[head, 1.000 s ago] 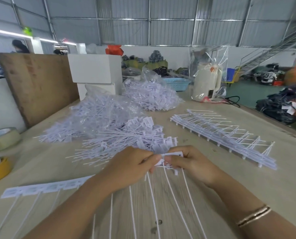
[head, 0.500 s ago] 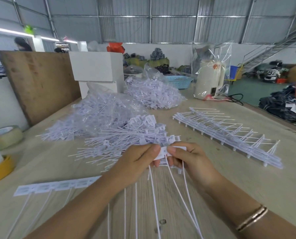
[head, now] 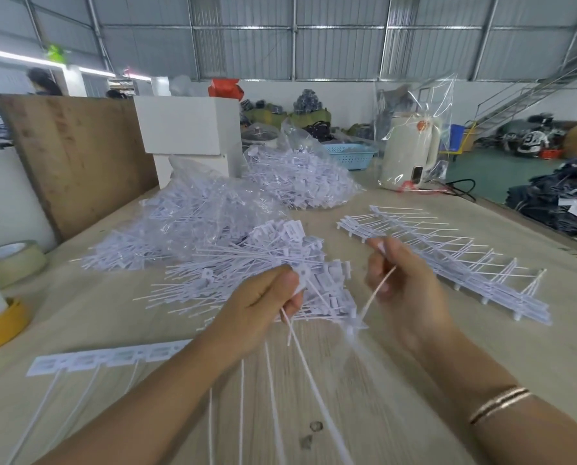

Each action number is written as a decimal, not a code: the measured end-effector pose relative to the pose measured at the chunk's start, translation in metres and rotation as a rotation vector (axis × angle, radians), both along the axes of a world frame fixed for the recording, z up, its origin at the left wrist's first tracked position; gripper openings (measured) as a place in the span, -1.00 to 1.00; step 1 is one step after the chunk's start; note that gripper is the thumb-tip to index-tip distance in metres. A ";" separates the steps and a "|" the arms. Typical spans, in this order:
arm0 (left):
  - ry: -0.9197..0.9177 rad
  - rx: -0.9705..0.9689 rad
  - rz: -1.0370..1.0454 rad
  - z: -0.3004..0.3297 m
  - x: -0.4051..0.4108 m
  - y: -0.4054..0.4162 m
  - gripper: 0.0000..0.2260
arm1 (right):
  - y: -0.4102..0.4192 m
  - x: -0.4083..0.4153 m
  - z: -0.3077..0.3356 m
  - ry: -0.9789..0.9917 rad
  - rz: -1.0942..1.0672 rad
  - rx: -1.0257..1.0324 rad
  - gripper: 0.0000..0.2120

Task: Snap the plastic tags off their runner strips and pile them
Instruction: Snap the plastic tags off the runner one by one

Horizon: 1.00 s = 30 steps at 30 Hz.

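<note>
My left hand (head: 263, 307) grips the head end of a white strip of tags (head: 297, 364), whose long tails hang toward me. My right hand (head: 404, 286) pinches a single loose tag (head: 371, 303), blurred, held apart from the strip. Just beyond both hands lies the pile of loose tags (head: 263, 266) on the wooden table (head: 482, 364). Another strip of joined tags (head: 112, 359) lies flat at the near left. A stack of bare runner strips (head: 448, 260) lies to the right.
Two clear bags full of tags (head: 300, 177) sit behind the pile. Tape rolls (head: 8, 260) stand at the left edge, a white box (head: 189, 129) and a bagged kettle (head: 409, 152) farther back. A wooden board (head: 75, 152) leans at the left.
The hands, close together on one strip before, have pulled apart. My right hand has moved right and up with a single tag broken free of the strip.
</note>
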<state>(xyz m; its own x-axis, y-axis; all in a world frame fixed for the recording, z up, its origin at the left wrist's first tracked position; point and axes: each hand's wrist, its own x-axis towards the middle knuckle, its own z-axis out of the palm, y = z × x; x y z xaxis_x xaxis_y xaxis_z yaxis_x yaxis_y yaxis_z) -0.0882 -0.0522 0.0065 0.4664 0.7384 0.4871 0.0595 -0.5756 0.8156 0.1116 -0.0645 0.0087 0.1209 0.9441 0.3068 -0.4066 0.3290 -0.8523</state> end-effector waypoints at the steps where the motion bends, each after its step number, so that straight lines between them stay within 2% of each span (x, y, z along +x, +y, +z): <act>1: 0.000 -0.001 0.014 0.001 -0.004 0.001 -0.67 | 0.000 0.010 0.002 -0.026 -0.051 0.010 -0.79; 3: 0.049 -0.019 0.017 0.002 -0.010 0.004 -0.68 | -0.003 0.019 0.001 -0.310 -0.066 0.070 -0.80; 6: 0.087 -0.074 -0.036 0.000 -0.014 0.009 -0.65 | -0.005 0.009 -0.006 -0.706 0.064 0.068 -0.81; 8: 0.152 -0.067 -0.028 0.000 -0.015 0.010 -0.65 | -0.001 0.002 -0.012 -0.895 0.054 0.062 -0.82; 11: 0.295 -0.006 0.018 -0.001 -0.017 0.010 -0.84 | 0.006 -0.001 -0.015 -1.126 -0.057 0.121 -0.93; 13: 0.401 0.039 0.045 -0.002 -0.015 0.011 -0.80 | 0.008 0.001 -0.017 -1.205 -0.101 0.158 -0.84; 15: 0.523 0.094 0.057 -0.001 -0.011 0.013 -0.77 | 0.006 0.000 -0.017 -1.150 -0.125 0.135 -0.85; 16: 0.571 0.117 0.059 0.000 -0.009 0.013 -0.78 | 0.005 -0.004 -0.016 -1.031 -0.125 0.102 -0.86; 18: 0.599 0.119 0.039 0.004 -0.002 0.014 -0.81 | 0.003 -0.008 -0.017 -0.804 -0.082 0.039 -0.71; 20: 0.576 0.089 0.004 0.010 0.004 0.014 -0.86 | 0.002 -0.011 -0.018 -0.801 -0.036 0.050 -0.57; 23: 0.565 0.017 -0.021 0.017 0.004 0.017 -0.88 | 0.001 -0.013 -0.016 -0.699 0.008 0.076 -0.66; 26: 0.566 0.020 0.015 0.015 -0.002 0.020 -0.77 | 0.001 -0.010 -0.013 -0.535 0.057 0.031 -0.72; 30: 0.541 0.048 -0.010 0.009 -0.004 0.015 -0.68 | -0.004 -0.011 -0.008 -0.593 0.143 0.046 -0.70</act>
<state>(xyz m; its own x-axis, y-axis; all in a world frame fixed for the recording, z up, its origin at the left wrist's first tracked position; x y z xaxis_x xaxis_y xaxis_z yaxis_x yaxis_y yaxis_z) -0.0926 -0.0374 0.0151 0.6669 0.7155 0.2083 0.4579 -0.6140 0.6429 0.1005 -0.0686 0.0006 -0.2095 0.9226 0.3239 0.0902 0.3481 -0.9331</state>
